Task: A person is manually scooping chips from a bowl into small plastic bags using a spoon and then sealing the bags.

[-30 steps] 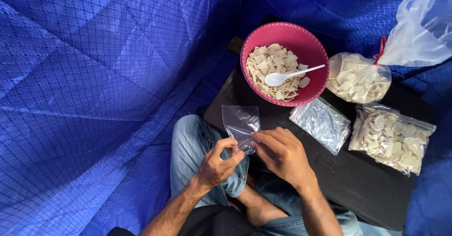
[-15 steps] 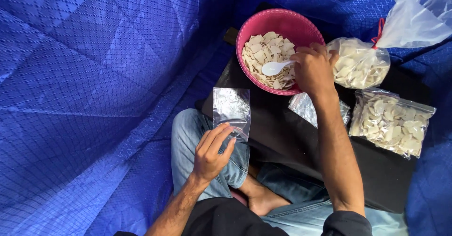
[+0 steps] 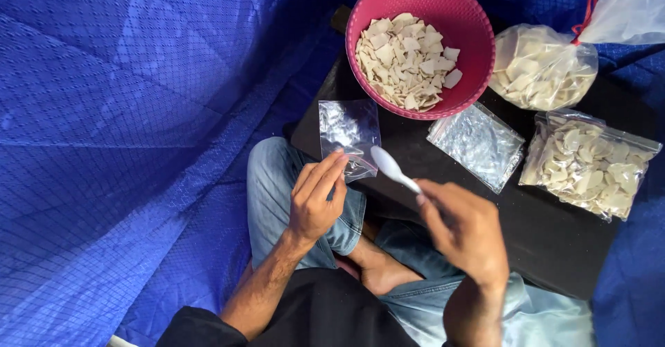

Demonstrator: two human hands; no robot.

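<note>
My left hand (image 3: 315,198) pinches the lower edge of a small clear zip bag (image 3: 348,136), which is empty and held over my knee. My right hand (image 3: 463,224) grips the handle of a white plastic spoon (image 3: 391,169); the spoon's bowl points at the bag's mouth and looks empty. A pink bowl (image 3: 471,32) of pale broken chips stands on the black board (image 3: 547,236) beyond both hands.
A stack of empty clear zip bags (image 3: 476,143) lies on the board right of the bowl. A filled zip bag of chips (image 3: 589,170) lies at the right edge. A larger tied plastic bag of chips (image 3: 540,66) sits behind it. Blue netted cloth (image 3: 138,111) surrounds everything.
My right hand took the spoon out of the pink bowl and brought it back toward the small bag. My left hand kept holding the bag, shifted slightly right.
</note>
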